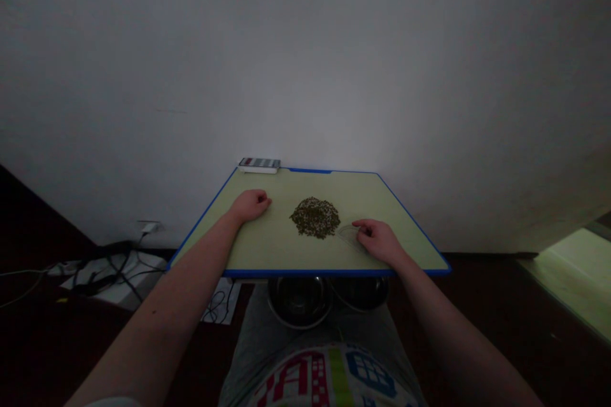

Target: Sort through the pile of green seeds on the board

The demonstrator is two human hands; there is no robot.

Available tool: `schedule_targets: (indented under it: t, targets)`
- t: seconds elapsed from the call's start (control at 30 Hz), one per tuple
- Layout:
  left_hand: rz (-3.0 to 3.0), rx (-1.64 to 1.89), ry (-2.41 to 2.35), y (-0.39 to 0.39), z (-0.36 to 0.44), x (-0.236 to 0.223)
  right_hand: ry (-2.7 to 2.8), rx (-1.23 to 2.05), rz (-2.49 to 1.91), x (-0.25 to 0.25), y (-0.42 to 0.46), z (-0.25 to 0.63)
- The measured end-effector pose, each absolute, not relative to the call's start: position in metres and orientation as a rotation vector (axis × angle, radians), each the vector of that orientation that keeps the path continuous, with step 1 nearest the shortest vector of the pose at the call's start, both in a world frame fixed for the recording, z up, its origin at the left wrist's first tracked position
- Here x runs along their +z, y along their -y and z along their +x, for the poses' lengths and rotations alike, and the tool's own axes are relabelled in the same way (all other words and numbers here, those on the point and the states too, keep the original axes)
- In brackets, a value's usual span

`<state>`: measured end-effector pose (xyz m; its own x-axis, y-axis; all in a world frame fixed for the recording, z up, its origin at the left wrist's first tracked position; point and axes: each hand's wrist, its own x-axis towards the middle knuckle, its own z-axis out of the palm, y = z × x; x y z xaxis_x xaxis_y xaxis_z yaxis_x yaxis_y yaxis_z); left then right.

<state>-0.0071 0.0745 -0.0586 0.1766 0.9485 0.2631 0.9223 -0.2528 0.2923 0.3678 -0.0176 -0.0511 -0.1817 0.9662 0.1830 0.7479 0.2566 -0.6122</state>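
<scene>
Through the head camera I see my two forearms reach up from the lower corners of the frame onto the board. My left hand (251,204) lies at left of centre, its wrist nearly straight and its fingers curled loosely inward; I cannot tell whether they close on anything. My right hand (379,240), right of centre, is turned inward, index finger stretched toward the middle and the other fingers bent under. It overlaps a thin clear piece (347,234) with a curved outline, but whether I am pinching it or only resting on it I cannot tell.

The seed heap (315,217), green-brown mixed with pale grains, sits between my hands at the centre, just beside the clear piece.

For writing, I have the shirt (334,375) at the bottom: a pink "A" reads clearly, near a green stripe and a blue emblem. Markings on the dark-topped white box (259,166), at the board's upper left corner, are too small to read.

The pale board (281,254) has blue edging. Below it, two metal bowls (300,302) sit over the lap. A plain grey wall (315,63) fills the upper frame; cables (125,267) tangle at lower left.
</scene>
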Motion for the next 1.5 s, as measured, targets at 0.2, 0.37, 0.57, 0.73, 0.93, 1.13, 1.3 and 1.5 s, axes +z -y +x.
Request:
schedule_targets:
  t: [0.2,0.37,0.57,0.73,0.93,1.13,1.3,1.5]
  targets:
    - [2.346,0.644,-1.867,-0.074,-0.007,-0.058,2.016,0.524,-1.518,-0.053,0.016,0.367]
    - [2.352,0.609,-1.876,-0.074,-0.006,-0.057,2.028,0.521,-1.513,-0.052,0.017,0.364]
    - [2.342,0.644,-1.863,-0.072,-0.006,-0.057,2.043,0.491,-1.496,-0.054,0.014,0.363]
    - [2.333,0.633,-1.858,-0.071,-0.006,-0.056,2.051,0.504,-1.517,-0.052,0.011,0.359]
    - [2.348,0.632,-1.855,-0.072,-0.006,-0.056,2.105,0.485,-1.509,-0.049,0.008,0.355]
    - [2.358,0.635,-1.852,-0.073,-0.007,-0.058,2.127,0.503,-1.514,-0.048,0.009,0.354]
    - [2.365,0.607,-1.877,-0.073,-0.006,-0.057,2.134,0.543,-1.518,-0.048,0.009,0.354]
    - [2.366,0.622,-1.864,-0.072,-0.006,-0.057,2.103,0.514,-1.538,-0.049,0.008,0.355]
